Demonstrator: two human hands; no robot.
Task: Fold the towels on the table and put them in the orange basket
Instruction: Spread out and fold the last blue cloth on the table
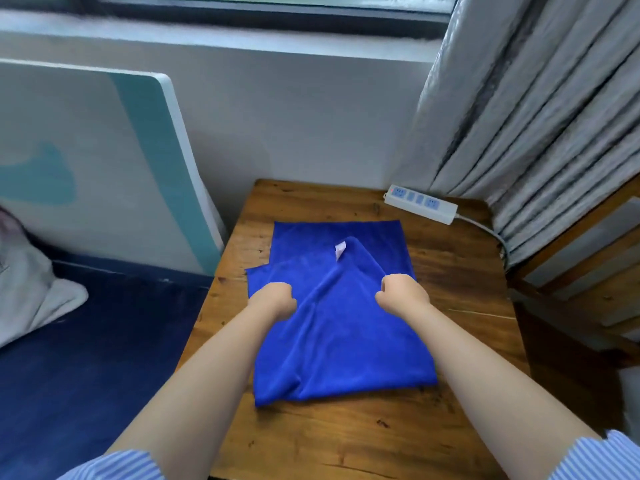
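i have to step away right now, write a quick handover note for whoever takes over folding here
Left hand: fingers curled, gripping the blue towel near its left edge.
Right hand: also gripping the towel, near its right side.
The towel lies on the wooden table, partly folded: a flap with a white tag lies over the far part, and the cloth is creased between the hands.
A white power strip sits at the table's far right corner.
Done: first fold started.
Left: finish folding and put the towel in the orange basket, which is not in view. No other towels are visible.
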